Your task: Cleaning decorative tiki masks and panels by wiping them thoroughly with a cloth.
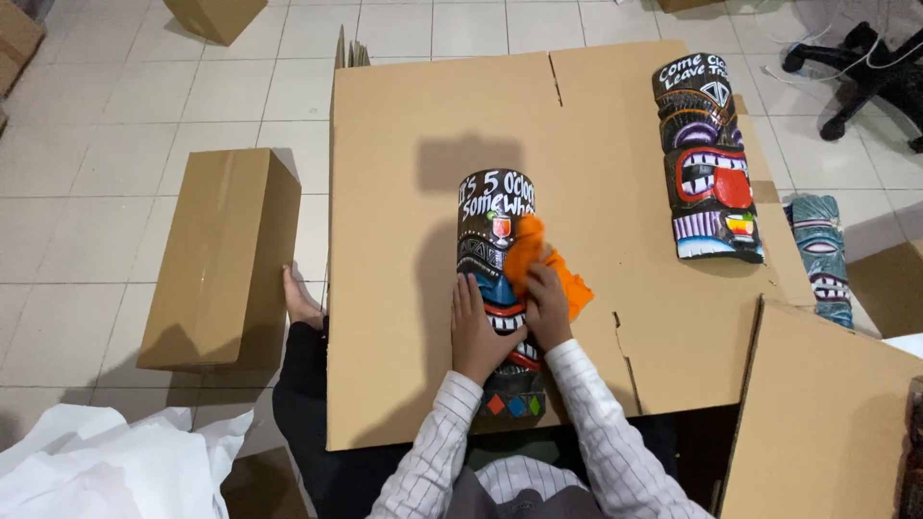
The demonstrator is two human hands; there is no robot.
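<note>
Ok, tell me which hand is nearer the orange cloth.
Right. The right hand presses the orange cloth against the painted wooden mask lying on the cardboard sheet. The left hand lies flat on the mask beside it, just left of the cloth.

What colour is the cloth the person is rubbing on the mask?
Bright orange. The cloth is under the right hand on the painted mask, seen in the head view.

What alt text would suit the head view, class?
Two hands, the left hand flat and the right hand with an orange cloth, rest on a painted mask on flat cardboard. Another mask lies to the right.
</note>
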